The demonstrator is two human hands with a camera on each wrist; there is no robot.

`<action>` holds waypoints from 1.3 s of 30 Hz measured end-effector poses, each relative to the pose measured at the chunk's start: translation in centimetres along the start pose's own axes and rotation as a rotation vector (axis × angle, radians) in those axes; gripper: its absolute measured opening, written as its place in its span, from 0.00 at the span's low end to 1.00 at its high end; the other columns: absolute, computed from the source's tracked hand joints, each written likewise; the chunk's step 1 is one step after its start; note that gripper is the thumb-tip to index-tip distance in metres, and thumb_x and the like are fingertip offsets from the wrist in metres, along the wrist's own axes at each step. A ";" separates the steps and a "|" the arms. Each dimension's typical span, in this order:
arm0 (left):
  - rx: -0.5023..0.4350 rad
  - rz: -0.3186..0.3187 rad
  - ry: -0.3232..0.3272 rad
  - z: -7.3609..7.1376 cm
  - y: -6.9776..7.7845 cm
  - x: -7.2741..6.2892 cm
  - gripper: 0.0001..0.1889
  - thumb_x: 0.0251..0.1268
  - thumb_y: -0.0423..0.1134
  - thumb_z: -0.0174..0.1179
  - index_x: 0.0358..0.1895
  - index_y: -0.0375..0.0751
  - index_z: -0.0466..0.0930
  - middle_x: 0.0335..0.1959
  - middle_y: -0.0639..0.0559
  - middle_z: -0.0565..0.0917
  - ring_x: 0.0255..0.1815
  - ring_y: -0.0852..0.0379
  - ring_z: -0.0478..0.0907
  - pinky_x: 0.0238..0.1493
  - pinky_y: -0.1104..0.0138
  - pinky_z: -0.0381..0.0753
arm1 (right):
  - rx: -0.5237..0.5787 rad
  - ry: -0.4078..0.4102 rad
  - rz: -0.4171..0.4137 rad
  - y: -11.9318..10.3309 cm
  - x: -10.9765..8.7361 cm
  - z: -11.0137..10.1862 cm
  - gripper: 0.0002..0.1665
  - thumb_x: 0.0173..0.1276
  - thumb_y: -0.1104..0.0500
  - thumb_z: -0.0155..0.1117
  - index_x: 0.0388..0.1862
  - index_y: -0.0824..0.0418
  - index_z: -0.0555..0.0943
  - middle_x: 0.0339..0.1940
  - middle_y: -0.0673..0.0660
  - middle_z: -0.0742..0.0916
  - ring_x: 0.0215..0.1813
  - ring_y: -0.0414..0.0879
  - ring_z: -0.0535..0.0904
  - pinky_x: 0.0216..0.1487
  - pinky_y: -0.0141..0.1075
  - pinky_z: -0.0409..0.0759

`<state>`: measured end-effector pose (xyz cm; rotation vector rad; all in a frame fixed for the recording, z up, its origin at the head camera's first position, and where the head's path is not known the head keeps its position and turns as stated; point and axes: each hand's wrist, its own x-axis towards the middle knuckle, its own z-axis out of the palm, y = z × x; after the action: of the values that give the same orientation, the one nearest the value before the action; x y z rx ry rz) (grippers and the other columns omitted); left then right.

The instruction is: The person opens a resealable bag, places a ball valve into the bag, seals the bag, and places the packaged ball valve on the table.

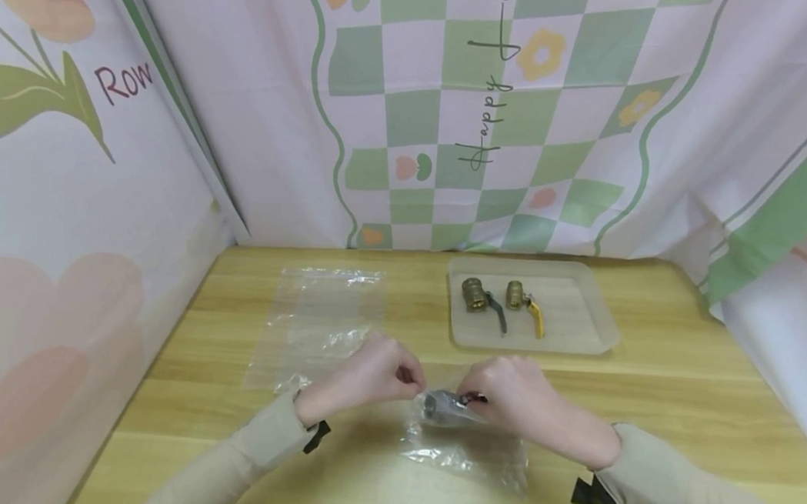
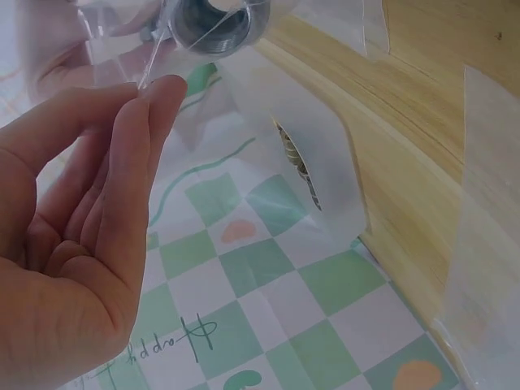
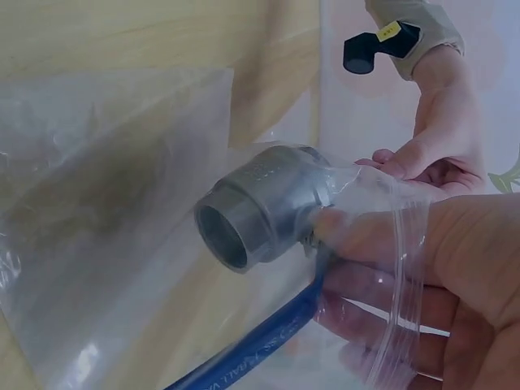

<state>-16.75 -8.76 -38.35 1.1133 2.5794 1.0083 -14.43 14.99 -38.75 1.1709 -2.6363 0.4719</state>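
A metal ball valve (image 3: pixel 264 199) with a blue lever handle (image 3: pixel 252 345) is inside a clear zip bag (image 1: pixel 464 452), above the front middle of the wooden table. My right hand (image 1: pixel 516 394) reaches in through the bag's mouth, the zip strip crossing its fingers in the right wrist view. Its thumb and fingers grip the valve where the handle joins the body. On the other side, my left hand (image 1: pixel 382 370) pinches the edge of the bag between thumb and fingertips, as the left wrist view shows. The valve's round open end (image 2: pixel 219 28) faces that camera.
At the back right stands a translucent tray (image 1: pixel 578 340). In it lie a brass valve with a dark handle (image 1: pixel 473 295) and a smaller brass one with a yellow handle (image 1: pixel 514 295). Another clear zip bag (image 1: pixel 330 317) lies flat at the left. Printed curtains (image 1: pixel 419 114) border the table.
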 end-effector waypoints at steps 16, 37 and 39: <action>-0.027 -0.001 -0.010 0.1 -0.1 -0.3 0.04 0.53 0.25 0.67 0.29 0.37 0.88 0.28 0.47 0.90 0.27 0.67 0.83 0.32 0.84 0.81 | 0.012 0.015 0.018 0.3 -0.2 -1.2 0.05 0.54 0.60 0.76 0.30 0.53 0.87 0.29 0.48 0.90 0.30 0.38 0.85 0.31 0.26 0.84; -0.026 -0.012 0.022 -0.2 -0.4 -0.3 0.04 0.55 0.26 0.67 0.31 0.37 0.88 0.30 0.47 0.90 0.29 0.63 0.85 0.33 0.84 0.82 | -0.041 -0.001 0.139 2.9 -3.7 -3.6 0.25 0.43 0.45 0.82 0.38 0.54 0.83 0.32 0.45 0.86 0.32 0.39 0.81 0.30 0.27 0.81; -0.023 -0.012 0.021 -0.1 -0.5 -0.3 0.04 0.55 0.26 0.67 0.32 0.37 0.88 0.30 0.47 0.90 0.29 0.63 0.85 0.34 0.84 0.82 | -0.024 -0.005 0.163 3.0 -3.9 -3.6 0.17 0.47 0.52 0.81 0.33 0.52 0.82 0.29 0.43 0.85 0.30 0.36 0.80 0.30 0.26 0.82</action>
<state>-16.85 -9.25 -38.58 1.0860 2.5808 1.0496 -13.90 20.90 -37.30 0.9563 -2.7467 0.4649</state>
